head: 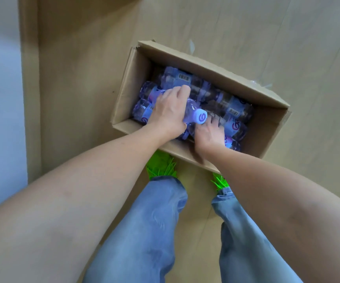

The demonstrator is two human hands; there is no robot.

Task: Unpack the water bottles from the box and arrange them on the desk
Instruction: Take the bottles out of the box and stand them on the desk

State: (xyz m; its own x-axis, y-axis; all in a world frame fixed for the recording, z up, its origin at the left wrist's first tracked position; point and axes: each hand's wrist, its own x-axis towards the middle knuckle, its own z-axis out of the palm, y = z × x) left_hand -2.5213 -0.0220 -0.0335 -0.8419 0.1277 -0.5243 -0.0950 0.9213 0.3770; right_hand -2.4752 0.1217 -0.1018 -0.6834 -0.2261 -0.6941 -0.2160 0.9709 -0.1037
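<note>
Two hands in the box (222, 76)
Left grip (170, 111) wraps a bottle (193, 115); right grip (211, 132), beside its cap, reaches among more bottles (232, 111), fingers hidden.

The box (185, 58) is matt brown corrugated cardboard. Inside it, the bottles (222, 99) are clear glossy plastic with smooth purple labels. Beside the box, the floor (83, 58) looks smooth, wood-toned.

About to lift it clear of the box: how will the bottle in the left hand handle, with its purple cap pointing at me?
The bottle looks full and capped, so probably heavy for its size. Its clear plastic wall is likely thin and may dent under the left hand. Being round, it would probably roll if laid sideways like the others in the cardboard box.
</note>
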